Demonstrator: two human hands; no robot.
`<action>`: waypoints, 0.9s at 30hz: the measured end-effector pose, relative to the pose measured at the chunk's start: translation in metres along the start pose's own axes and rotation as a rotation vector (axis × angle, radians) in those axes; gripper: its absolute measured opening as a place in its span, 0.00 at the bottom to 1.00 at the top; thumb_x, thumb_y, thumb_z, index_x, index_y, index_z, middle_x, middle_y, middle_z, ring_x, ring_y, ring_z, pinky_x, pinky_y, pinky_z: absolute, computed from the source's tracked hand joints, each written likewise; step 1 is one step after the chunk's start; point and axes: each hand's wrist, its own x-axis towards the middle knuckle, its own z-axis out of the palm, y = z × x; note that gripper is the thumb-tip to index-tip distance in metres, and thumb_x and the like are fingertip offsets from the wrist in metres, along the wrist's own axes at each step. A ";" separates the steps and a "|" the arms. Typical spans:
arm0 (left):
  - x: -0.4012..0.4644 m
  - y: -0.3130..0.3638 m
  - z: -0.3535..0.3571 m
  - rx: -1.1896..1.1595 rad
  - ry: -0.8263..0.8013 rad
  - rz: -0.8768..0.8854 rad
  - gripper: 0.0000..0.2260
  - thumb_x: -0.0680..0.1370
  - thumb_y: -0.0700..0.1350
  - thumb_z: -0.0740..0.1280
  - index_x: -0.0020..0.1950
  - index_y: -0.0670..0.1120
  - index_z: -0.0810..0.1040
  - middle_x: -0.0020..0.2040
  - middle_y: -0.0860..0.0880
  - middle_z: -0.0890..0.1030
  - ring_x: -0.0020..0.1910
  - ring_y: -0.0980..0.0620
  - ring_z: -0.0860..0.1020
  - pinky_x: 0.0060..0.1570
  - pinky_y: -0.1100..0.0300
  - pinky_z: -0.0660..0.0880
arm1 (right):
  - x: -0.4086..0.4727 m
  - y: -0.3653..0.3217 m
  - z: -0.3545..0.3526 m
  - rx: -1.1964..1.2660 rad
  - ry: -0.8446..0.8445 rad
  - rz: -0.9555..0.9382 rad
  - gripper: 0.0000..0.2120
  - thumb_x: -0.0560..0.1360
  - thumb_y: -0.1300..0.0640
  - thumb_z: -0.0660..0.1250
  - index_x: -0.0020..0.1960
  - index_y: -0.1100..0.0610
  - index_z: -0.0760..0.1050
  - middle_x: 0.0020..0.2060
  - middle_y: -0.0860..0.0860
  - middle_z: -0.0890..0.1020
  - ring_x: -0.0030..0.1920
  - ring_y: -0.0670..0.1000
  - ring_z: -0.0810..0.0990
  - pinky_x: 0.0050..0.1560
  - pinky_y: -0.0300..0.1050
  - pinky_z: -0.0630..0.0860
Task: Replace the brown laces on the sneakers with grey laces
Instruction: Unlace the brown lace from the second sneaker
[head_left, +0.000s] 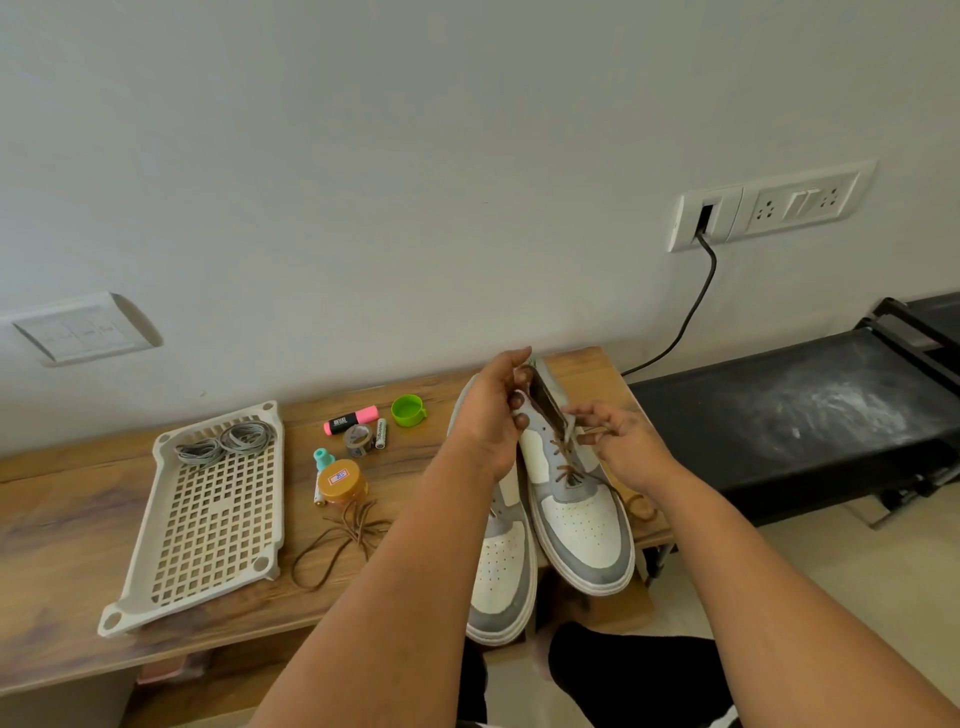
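Head view: a wooden bench (78, 525) stands against a pale wall, with both bare forearms reaching in from below.
Right sneaker (576, 499): white and grey, on the right end of the bench, toe toward the camera and overhanging the front edge. A brown lace (569, 470) is still threaded through its lower eyelets; the upper eyelets look unthreaded.
Left sneaker (501, 571): same colours, touching the right sneaker on its left, toe past the bench edge, partly hidden by the left forearm. No lace shows on the visible part.
Left hand (488, 415): fingers curled round the collar and tongue of the right sneaker, gripping it at the heel end.
Right hand (621, 441): thumb and fingertips pinch the brown lace just above the eyelets on that sneaker's right side.
Loose brown lace (337, 535): tangled on the bench, between the tray and the left sneaker.
Grey laces (226, 441): two coiled bundles, lying in the far end of a white perforated tray (208, 525) on the left of the bench.
Small items: pink highlighter (350, 420), green cap (408, 410), tape roll (358, 440), battery (382, 433), teal-capped bottle (323, 460) and orange-lidded jar (341, 480), grouped between tray and sneakers.
Wall: socket plate (769, 205) with a black cable (691, 312) running down behind the bench.
Right of the bench: a black treadmill deck (805, 410), dusty.
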 end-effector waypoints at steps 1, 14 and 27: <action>-0.002 0.005 0.000 -0.036 0.026 0.038 0.10 0.77 0.47 0.68 0.36 0.51 0.73 0.30 0.56 0.70 0.30 0.57 0.61 0.33 0.62 0.58 | 0.000 0.000 0.000 -0.015 0.001 -0.005 0.26 0.79 0.72 0.56 0.55 0.41 0.77 0.57 0.45 0.79 0.55 0.44 0.78 0.43 0.36 0.73; -0.024 0.013 -0.025 0.881 -0.205 0.061 0.10 0.77 0.52 0.70 0.48 0.46 0.81 0.38 0.54 0.77 0.38 0.55 0.72 0.41 0.61 0.69 | -0.008 -0.011 0.028 -0.347 0.195 -0.174 0.06 0.76 0.61 0.70 0.45 0.54 0.73 0.36 0.49 0.79 0.37 0.50 0.78 0.36 0.41 0.75; 0.012 -0.045 -0.018 1.104 0.079 0.204 0.06 0.78 0.45 0.69 0.46 0.48 0.72 0.39 0.52 0.76 0.38 0.54 0.75 0.32 0.65 0.67 | -0.013 -0.015 -0.036 1.196 0.440 0.162 0.25 0.78 0.37 0.60 0.64 0.56 0.73 0.57 0.55 0.80 0.55 0.53 0.81 0.61 0.46 0.74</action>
